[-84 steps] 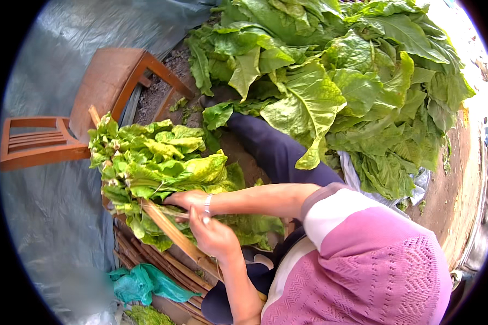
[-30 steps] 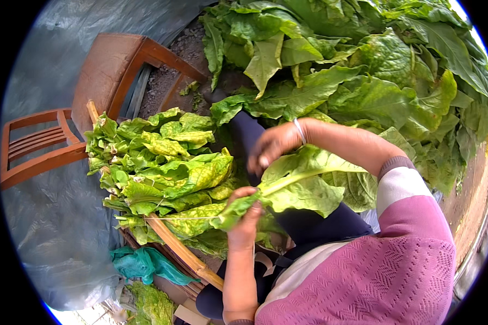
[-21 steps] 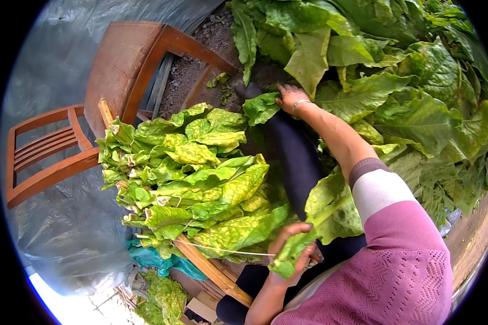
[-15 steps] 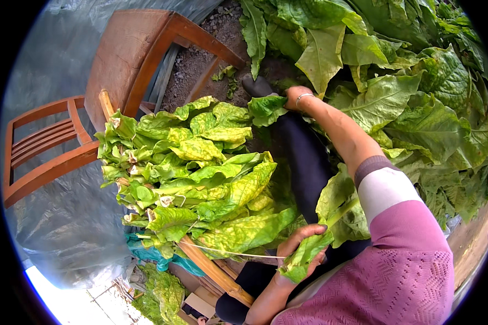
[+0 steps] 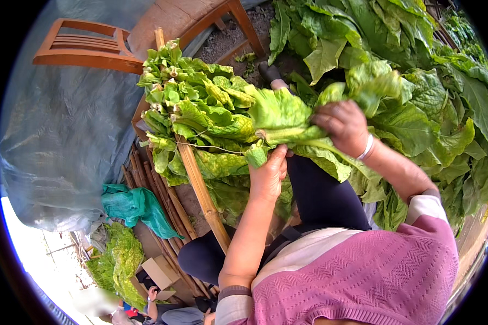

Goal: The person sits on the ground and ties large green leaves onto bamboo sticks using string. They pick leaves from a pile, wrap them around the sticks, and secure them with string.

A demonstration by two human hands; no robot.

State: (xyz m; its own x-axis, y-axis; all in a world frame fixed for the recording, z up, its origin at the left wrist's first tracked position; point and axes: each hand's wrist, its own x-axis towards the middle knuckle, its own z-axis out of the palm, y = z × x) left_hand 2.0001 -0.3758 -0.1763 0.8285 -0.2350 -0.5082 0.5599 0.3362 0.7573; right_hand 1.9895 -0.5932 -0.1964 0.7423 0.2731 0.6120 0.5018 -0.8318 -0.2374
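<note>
Grey-blue plastic sheeting (image 5: 65,141) covers the ground on the left, with an orange-brown wooden slatted chair (image 5: 87,49) lying on it at the far left; a great heap of loose broad green leaves (image 5: 417,86) fills the far right; I sit between them, dark trousers (image 5: 320,200) over my legs and a pink knitted sleeve (image 5: 374,276) near the lower edge.

My left hand (image 5: 268,176) is closed around the stem end of a large yellow-green leaf (image 5: 287,116), fingers curled and pinching it just beside the string of threaded leaves; my right hand (image 5: 344,127), a pale bangle (image 5: 367,147) at its wrist, lies over the far part of the same leaf with fingers pressed down upon it, gripping the blade; the leaf stretches between both hands, above my lap, touching the bundle at its left edge.

That bundle, a dense row of crumpled green leaves strung along a long pale wooden stick (image 5: 203,195), sits left of my hands; the stick runs from the far chair down toward my knee, tilted; a thin thread (image 5: 211,146) crosses the leaves near my left hand.

Near left, a crumpled teal plastic bag (image 5: 135,208) rests against a stack of brown wooden sticks (image 5: 162,216); just nearer lies a small pile of yellowish-green leaves (image 5: 119,260) and a tan cardboard box (image 5: 158,271).
</note>
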